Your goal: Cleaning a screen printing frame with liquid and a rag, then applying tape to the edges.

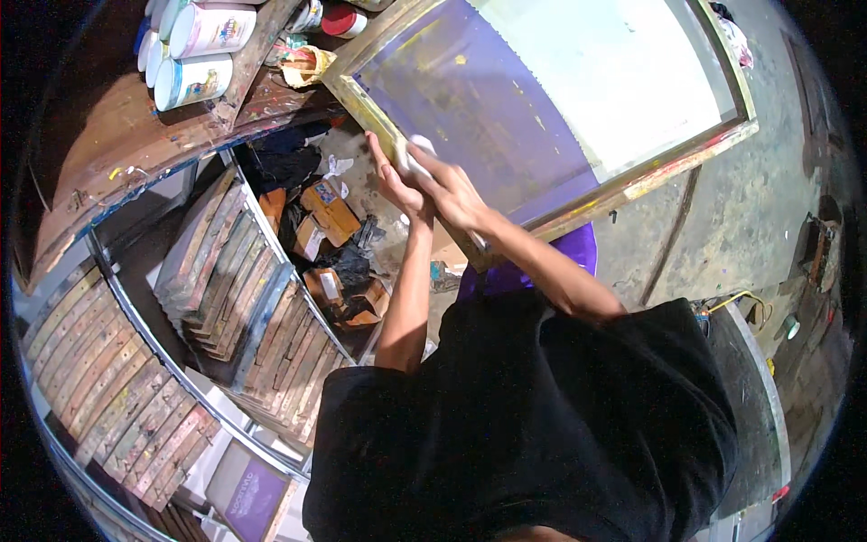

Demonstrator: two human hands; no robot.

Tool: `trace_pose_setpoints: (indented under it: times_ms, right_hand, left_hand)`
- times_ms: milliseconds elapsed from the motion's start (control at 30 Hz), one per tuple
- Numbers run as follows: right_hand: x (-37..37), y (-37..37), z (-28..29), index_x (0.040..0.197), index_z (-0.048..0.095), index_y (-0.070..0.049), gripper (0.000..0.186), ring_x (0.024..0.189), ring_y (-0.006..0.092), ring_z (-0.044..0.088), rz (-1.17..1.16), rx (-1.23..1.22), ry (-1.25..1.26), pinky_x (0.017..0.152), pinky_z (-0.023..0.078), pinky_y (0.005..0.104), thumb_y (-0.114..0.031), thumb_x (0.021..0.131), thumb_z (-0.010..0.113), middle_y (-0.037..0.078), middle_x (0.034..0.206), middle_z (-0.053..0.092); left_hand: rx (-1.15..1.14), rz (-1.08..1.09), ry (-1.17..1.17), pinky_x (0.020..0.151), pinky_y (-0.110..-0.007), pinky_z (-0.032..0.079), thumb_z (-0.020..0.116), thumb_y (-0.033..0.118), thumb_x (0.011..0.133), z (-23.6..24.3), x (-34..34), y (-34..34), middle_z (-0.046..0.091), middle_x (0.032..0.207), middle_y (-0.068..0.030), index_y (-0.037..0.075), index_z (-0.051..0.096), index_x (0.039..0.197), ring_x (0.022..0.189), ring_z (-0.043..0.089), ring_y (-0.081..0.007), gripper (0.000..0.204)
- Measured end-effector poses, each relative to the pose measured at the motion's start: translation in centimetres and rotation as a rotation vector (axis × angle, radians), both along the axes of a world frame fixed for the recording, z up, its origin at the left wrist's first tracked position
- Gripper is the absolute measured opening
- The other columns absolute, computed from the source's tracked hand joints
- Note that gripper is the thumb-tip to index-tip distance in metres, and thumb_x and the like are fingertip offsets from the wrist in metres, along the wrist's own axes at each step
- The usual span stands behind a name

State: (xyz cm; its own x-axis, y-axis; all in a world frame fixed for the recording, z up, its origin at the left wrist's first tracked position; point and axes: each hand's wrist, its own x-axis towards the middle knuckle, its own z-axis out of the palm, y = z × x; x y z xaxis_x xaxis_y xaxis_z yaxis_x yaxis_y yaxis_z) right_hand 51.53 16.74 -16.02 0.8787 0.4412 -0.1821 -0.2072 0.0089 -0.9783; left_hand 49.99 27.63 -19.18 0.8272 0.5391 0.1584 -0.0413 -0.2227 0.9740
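- Nearest, the black shirt (533, 406) backs up to the frame's near corner, where the body perhaps helps steady it; one wearer, two bare forearms.
- The left hand (404, 188) has its fingers stretched out along the frame's near-left side, perhaps as a brace; whether the palm bears on the wood I cannot tell.
- The right hand (454, 194) has its fingers closed over a white cloth (420, 144), seemingly to keep it pressed to that side; the fingertips are partly hidden. One cloth.
- The wooden frame (632, 183) lies just ahead of the body, slanted, likely so that its near-left side comes within reach of both hands. One frame, with two areas inside: purple mesh (461, 108) and a bright white area (623, 81).
- Beyond the left forearm, cardboard boxes (331, 210) lie jumbled on the floor, at least three.
- Left, wooden frames (104, 352) stand packed in a rack, probably to save room; too many to count surely.
- Farther, white jars (194, 81) lie stacked sideways: two plain to see, others half hidden. One red-lidded jar (343, 20) is near them.
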Motion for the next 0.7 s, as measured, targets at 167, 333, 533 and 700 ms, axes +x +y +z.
trace_pose_setpoints:
  times_ms: [167, 333, 533, 700]
  right_hand:
    - [6.3, 2.1, 0.8, 0.143, 0.041, 0.0, 0.05, 0.117, 0.0398, 0.058, 0.149, -0.066, 0.075, 0.097, 0.044, 0.0393, -0.024, 0.099, 0.044, 0.031, 0.126, 0.056]
    - [-0.9, -0.3, -1.7, 0.136, 0.042, 0.002, 0.045, 0.094, 0.0489, 0.059, -0.004, 0.05, -0.137, 0.08, 0.046, 0.05, -0.022, 0.098, 0.043, 0.032, 0.105, 0.06]
    - [6.6, 2.6, 0.1, 0.141, 0.04, 0.0, 0.048, 0.103, 0.047, 0.059, 0.083, -0.072, -0.025, 0.086, 0.047, 0.0456, -0.023, 0.099, 0.042, 0.035, 0.111, 0.057]
    - [1.5, 1.2, -0.3, 0.136, 0.044, 0.001, 0.044, 0.099, 0.0493, 0.057, 0.108, -0.128, -0.01, 0.083, 0.045, 0.0487, -0.021, 0.099, 0.043, 0.036, 0.106, 0.057]
  left_hand:
    - [-0.122, -0.055, 0.039, 0.116, -0.042, 0.024, 0.029, 0.043, 0.101, 0.6, 0.1, -0.3, 0.031, 0.154, -0.021, -0.005, 0.033, 0.147, 0.143, 0.03, -0.0323, 0.067]
    - [-0.113, 0.011, 0.022, 0.116, -0.042, 0.025, 0.029, 0.045, 0.1, -0.1, 0.0, 0.3, 0.031, 0.153, -0.0224, -0.005, 0.031, 0.148, 0.141, 0.032, -0.0324, 0.069]
    - [0.001, -0.05, 0.079, 0.116, -0.043, 0.024, 0.029, 0.046, 0.1, 0.8, 0.5, -0.5, 0.028, 0.155, -0.0236, -0.006, 0.028, 0.149, 0.141, 0.032, -0.0339, 0.071]
    - [-0.052, 0.04, 0.069, 0.117, -0.043, 0.024, 0.028, 0.045, 0.1, 0.6, 0.3, 0.3, 0.028, 0.155, -0.0233, -0.005, 0.029, 0.149, 0.141, 0.032, -0.0343, 0.07]
